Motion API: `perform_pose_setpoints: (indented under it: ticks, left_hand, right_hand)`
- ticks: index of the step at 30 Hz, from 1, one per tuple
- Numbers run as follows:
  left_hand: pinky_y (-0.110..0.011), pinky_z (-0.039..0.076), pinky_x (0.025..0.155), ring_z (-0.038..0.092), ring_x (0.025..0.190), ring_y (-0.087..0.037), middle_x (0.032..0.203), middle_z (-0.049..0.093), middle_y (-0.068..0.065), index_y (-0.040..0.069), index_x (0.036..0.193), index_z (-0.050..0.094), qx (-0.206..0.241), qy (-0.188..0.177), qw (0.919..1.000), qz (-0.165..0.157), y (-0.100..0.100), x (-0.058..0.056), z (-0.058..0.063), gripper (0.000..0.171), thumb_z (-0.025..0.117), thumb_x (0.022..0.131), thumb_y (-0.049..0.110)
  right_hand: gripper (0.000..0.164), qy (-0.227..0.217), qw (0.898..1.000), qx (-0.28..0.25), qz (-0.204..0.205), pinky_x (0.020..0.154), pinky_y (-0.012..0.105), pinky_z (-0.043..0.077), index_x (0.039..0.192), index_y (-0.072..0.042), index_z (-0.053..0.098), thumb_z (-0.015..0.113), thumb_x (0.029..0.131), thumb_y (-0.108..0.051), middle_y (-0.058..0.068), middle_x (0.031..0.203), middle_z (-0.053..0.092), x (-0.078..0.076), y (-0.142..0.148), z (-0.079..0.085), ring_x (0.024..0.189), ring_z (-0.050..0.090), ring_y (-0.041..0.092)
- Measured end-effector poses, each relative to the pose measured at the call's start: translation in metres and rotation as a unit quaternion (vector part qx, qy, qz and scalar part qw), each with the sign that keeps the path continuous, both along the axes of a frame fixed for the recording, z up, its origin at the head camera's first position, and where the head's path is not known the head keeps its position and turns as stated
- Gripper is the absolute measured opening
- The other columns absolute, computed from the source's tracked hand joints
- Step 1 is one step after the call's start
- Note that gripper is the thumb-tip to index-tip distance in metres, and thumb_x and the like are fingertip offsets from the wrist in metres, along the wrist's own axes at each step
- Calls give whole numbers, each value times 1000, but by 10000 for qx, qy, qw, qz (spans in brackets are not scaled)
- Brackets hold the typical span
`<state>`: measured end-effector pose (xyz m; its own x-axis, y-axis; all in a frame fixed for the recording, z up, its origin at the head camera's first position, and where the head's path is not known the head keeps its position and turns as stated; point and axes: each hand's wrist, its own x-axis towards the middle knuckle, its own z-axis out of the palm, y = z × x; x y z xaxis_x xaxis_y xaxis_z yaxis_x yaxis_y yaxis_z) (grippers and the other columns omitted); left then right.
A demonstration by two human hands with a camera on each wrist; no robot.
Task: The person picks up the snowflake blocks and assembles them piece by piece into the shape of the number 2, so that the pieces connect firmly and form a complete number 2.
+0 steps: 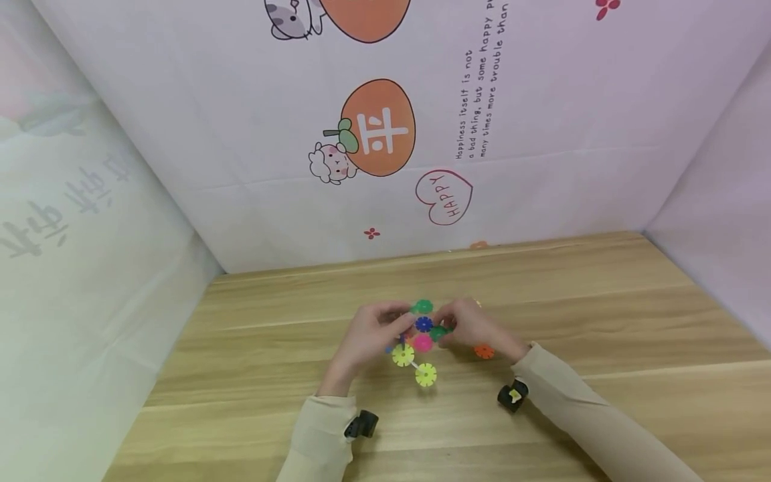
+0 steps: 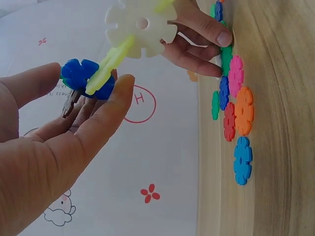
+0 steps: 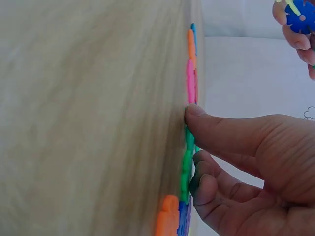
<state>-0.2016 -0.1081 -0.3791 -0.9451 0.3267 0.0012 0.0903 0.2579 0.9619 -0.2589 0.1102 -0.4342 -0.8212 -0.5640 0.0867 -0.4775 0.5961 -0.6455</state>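
Interlocking-disc assembly (image 2: 81, 71), with two yellow discs (image 1: 425, 375) and one white disc (image 2: 127, 32), is being pinched by the left hand (image 1: 372, 333); the right hand (image 1: 472, 327) is gripping one green disc (image 2: 226, 60) before the bench's (image 1: 241, 375) far edge.

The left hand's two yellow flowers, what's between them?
A white flower sits between the yellow flowers, one at each edge; the left wrist view shows it.

A table (image 1: 241, 335) with light wood grain met a whitish back wall (image 1: 554, 147), printed with orange fruit (image 1: 400, 144), a small sheep (image 1: 330, 163), a red heart (image 1: 444, 197) and dark lettering (image 1: 482, 94). Pale walls flanked it: the left wall (image 1: 90, 321) bore faint grey characters (image 1: 93, 191), and the right wall (image 1: 723, 214) looked pinkish.
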Motion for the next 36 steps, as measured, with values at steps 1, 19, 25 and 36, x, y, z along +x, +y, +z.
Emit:
perform_pose_setpoints:
  ticks: [1,19,25,36]
  left_hand:
    - [-32,55,72,65,81,-16,87,69,-5,6,117,65,-3,-3,10000,-3,0,0,0,33,64,93,28]
    - [-32,56,72,65,94,-35,93,70,-7,2,117,65,-3,79,9999,-131,-1,-3,-6,30,64,93,20]
    - [-32,56,72,65,94,-34,94,70,-9,2,117,65,-53,86,9999,-125,-1,-3,-5,30,63,94,20]
    - [-35,56,72,67,88,-31,91,71,-9,-2,116,65,-21,305,9991,-307,2,-3,-5,28,62,94,14]
  right_hand:
    - [27,30,10000,33,3,60,25,49,94,0,72,82,69,-1,4,76,63,-1,0,-2,69,55,16]
    - [29,-205,9992,95,-338,62,30,47,84,-7,61,82,67,1,2,78,59,-1,-4,-3,73,53,17]
    - [24,-81,9981,-243,-564,59,30,50,85,-8,59,76,72,4,5,81,66,4,-4,-7,73,59,16]
    - [10,718,9762,-1835,-907,60,25,53,87,0,65,72,81,3,9,80,70,13,-1,15,69,65,17]
